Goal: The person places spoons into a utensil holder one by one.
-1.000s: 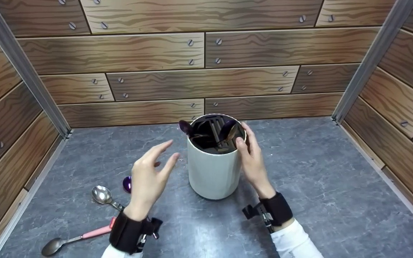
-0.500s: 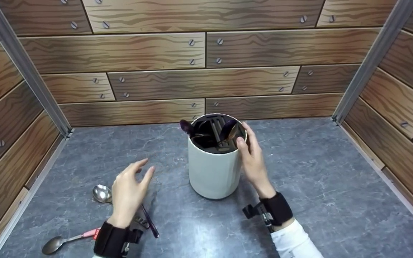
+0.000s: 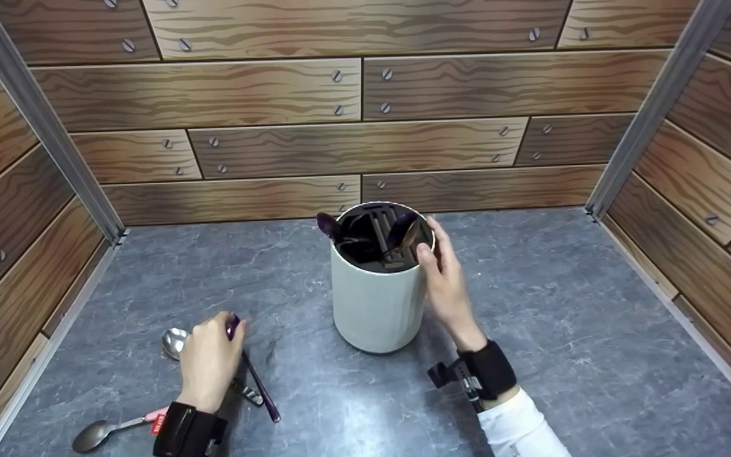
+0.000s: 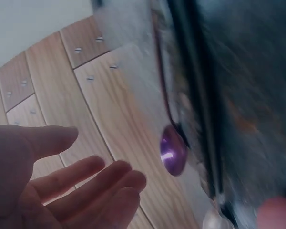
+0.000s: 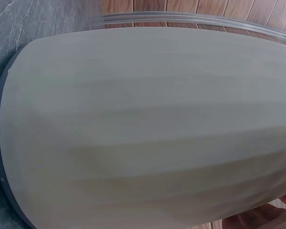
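Observation:
My left hand (image 3: 207,365) is down at the front left, thumb and fingertips right at the bowl of a purple spoon (image 3: 259,387) lying on the table. In the left wrist view the thumb and fingers stand apart with nothing between them, and the purple spoon (image 4: 174,150) shows beyond the fingertips. My right hand (image 3: 448,285) holds the right side of a pale utensil holder (image 3: 378,311) near its rim. The holder's wall (image 5: 143,119) fills most of the right wrist view. Inside the holder are dark dividers, a purple spoon (image 3: 326,225) leaning left and other spoons on the right.
A silver spoon (image 3: 174,343) lies partly under my left hand, its handle crossing near the purple spoon. Farther front left lies a spoon with a pink handle (image 3: 94,436) and a red tag (image 3: 158,424). Wood-patterned panels (image 3: 359,146) wall in the grey tabletop (image 3: 568,304).
My left hand has moved down and left, away from the utensil holder, to the purple spoon's bowl. My right hand and the holder have stayed in place.

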{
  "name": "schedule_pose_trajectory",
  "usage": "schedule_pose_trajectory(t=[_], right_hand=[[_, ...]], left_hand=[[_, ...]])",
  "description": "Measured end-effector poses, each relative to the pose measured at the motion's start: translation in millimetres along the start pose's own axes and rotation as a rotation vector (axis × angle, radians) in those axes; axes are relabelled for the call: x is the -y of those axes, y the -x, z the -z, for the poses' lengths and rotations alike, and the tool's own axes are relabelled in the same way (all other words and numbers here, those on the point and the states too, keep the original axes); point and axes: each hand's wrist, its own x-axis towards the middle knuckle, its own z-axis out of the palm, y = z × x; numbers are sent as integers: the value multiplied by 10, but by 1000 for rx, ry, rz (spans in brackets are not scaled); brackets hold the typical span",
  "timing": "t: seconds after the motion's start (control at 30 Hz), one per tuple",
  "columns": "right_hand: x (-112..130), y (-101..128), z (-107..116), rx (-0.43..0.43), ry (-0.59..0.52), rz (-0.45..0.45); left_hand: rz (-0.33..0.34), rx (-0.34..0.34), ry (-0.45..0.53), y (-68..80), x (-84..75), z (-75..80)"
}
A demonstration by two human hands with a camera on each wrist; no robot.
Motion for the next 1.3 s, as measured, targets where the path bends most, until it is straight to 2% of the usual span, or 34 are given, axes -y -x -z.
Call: schedule_pose_trajectory(t=[0.73,0.93,1.1,1.3], right_hand=[[-19,4,-2,-14,24,5],[-17,9,-7,-12,24,15],[-4,6,-13,-15,33,9],[4,7,-2,-22,57,-2]], left_hand=[[-34,95,-246,49,65,-159],[-26,91,-285,53,43,-203],[-14,134,-310,36,10,-234],[6,138,-269,6,20,-250]])
